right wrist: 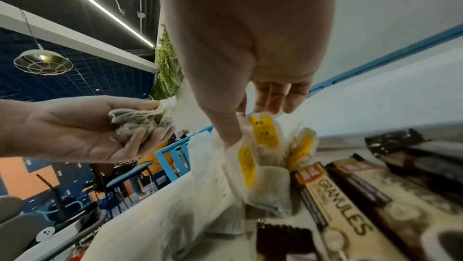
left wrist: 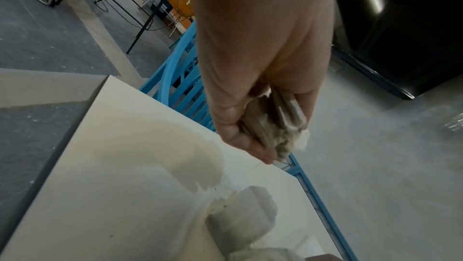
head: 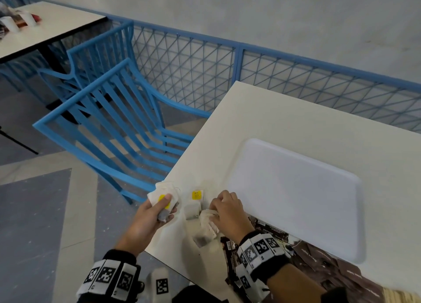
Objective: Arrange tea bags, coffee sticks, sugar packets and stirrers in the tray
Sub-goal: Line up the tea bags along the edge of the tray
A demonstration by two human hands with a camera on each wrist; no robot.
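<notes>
The left grip (head: 157,208) clutches a bunch of tea bags (head: 163,194); the right grip (head: 224,208) pinches more tea bags (head: 206,218) on the table (head: 273,120). Coffee sticks (head: 319,257) lie behind it, a tray (head: 296,189) just beyond.

Coffee stick (right wrist: 340,211), just right of the tea bags (right wrist: 263,158): "GRANULES" in dark capitals running along its pale face; small red label near its top end, characters too blurred to read.
Yellow tags (right wrist: 265,133) on the tea bags: small dark marks, not legible.
Yellow tag (head: 197,195) beside the tea bags, head view: print too small to read.
Wristbands (head: 259,249): square black-and-white coded markers, no letters.
Dark packets (head: 328,260) right of the wristbands: faint pale print, unreadable.
</notes>
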